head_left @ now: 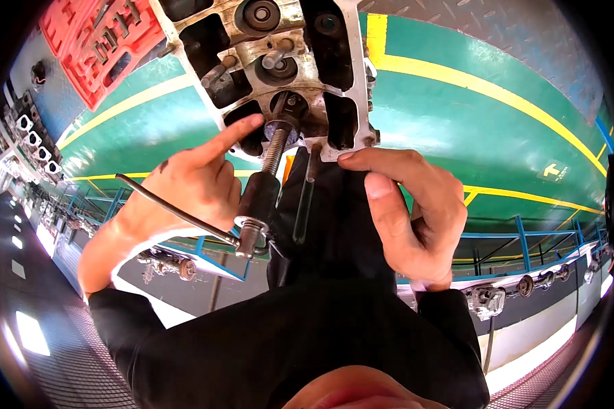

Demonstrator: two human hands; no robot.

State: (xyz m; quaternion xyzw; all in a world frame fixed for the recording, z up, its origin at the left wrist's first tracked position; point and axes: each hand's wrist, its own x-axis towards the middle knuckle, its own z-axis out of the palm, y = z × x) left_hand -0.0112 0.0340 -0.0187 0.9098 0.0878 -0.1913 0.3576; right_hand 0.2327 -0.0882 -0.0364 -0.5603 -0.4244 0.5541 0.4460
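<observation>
A metal cylinder head (312,65) extends from the top edge to just beyond my hands, with round bores and dark pockets. A valve spring compressor (274,153) reaches from one bore toward me, with a threaded screw, a dark sleeve and a thin bar handle. My left hand (194,184) is beside it, index finger stretched to the compressor's far end, the other fingers curled behind the sleeve and partly hidden. My right hand (419,204) rests its index fingertip on the head's near right corner. Its thumb stands apart, with nothing between.
A red tool case (75,48) with metal pieces lies at the upper left. Engine parts (37,146) stand at the far left. Blue railings (525,235) and more mechanical parts (488,300) are at the right. The green floor (450,129) has yellow lines.
</observation>
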